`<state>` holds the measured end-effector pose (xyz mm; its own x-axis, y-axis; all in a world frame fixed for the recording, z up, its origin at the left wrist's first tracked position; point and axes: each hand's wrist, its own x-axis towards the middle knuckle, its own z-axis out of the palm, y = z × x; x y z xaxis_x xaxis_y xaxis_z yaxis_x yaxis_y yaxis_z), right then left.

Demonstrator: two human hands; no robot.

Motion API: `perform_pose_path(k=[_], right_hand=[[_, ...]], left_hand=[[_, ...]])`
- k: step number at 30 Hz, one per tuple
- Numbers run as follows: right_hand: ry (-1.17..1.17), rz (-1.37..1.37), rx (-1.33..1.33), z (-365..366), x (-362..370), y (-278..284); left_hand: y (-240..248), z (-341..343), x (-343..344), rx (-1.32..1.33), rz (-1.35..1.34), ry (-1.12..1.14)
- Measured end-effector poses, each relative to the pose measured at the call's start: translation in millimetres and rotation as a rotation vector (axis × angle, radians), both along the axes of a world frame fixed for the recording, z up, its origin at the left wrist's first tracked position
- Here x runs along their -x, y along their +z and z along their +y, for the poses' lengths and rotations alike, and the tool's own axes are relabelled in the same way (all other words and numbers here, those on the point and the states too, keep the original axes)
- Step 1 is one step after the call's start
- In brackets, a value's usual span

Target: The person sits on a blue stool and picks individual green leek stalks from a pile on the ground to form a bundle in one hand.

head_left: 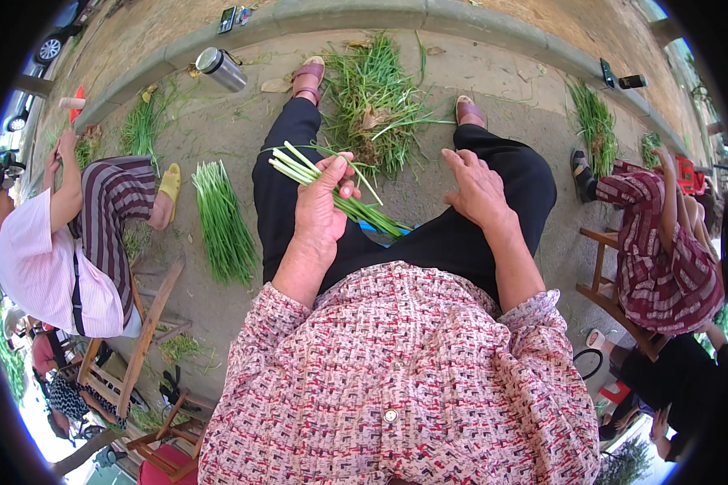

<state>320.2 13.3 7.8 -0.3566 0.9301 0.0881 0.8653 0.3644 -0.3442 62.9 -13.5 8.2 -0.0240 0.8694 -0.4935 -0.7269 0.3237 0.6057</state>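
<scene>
Sorted bundle (222, 222): lying on the ground, left of the knees.
Left hand (322, 202): fingers clamping a bunch of green stalks (332, 187) above the lap.
Loose pile (374, 101): lying between the feet.
Right hand (476, 187): resting on the right thigh, fingers loosely apart, gripping nothing.

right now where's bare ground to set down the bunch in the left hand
Bare pavement lies between the laid-out row of greens and the left leg, and right of the right foot toward the curb. Crowded: the loose pile between the feet. The left hand grips the bunch; the right hand rests on the knee.
</scene>
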Motion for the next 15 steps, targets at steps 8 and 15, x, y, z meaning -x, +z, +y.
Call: perform_pose_path(k=[8,15], right_hand=[[-0.017,0.940,0.819,-18,71,10],[-0.193,0.918,0.565,-6,48,14]], left_hand=[[-6,0,-13,-0.041,0.074,0.048],[-1,-4,-20,-0.086,0.182,-0.001]])
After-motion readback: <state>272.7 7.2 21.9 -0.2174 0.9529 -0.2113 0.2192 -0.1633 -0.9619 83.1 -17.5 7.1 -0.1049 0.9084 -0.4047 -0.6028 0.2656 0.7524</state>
